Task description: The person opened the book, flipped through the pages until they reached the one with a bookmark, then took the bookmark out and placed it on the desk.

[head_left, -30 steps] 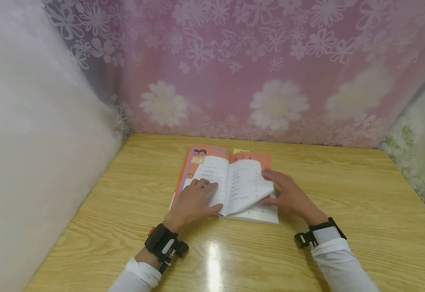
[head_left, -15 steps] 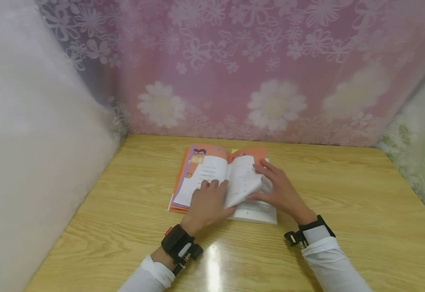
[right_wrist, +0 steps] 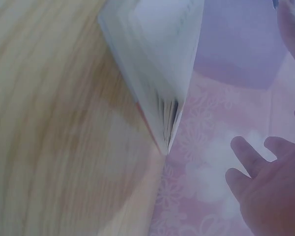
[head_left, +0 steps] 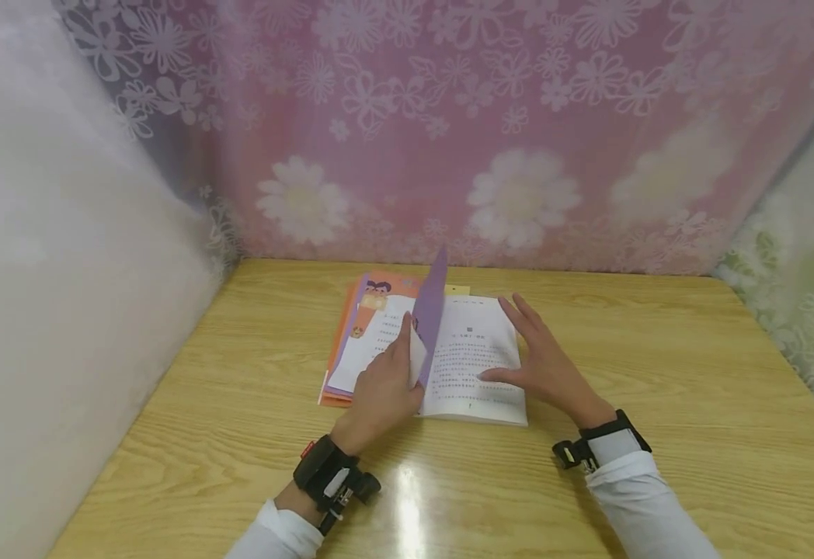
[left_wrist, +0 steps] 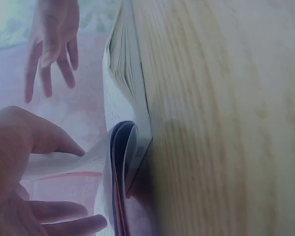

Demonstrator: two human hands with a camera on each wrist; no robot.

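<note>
An open book (head_left: 475, 357) lies on the table, its right side showing a page of printed text. Between its two sides stands a raised leaf (head_left: 432, 299), purple on the side facing right. My left hand (head_left: 382, 392) pinches this leaf between thumb and fingers; the left wrist view shows the leaf (left_wrist: 56, 166) passing between them. Under that hand, the left side has an orange-bordered page (head_left: 387, 281) with cartoon figures. My right hand (head_left: 550, 376) hovers by the book's right edge, fingers spread and holding nothing, as the right wrist view confirms.
The wooden table (head_left: 239, 373) extends around the book on all sides. A small yellow piece (head_left: 457, 290) pokes out behind the book's top edge. Pink flowered fabric (head_left: 393, 155) hangs at the back, and a pale sheet (head_left: 64, 272) closes the left side.
The orange-topped page on the right has been lifted leftward by the right hand and is now in the left hand, purple side showing. The right hand has let go and spread its fingers.
</note>
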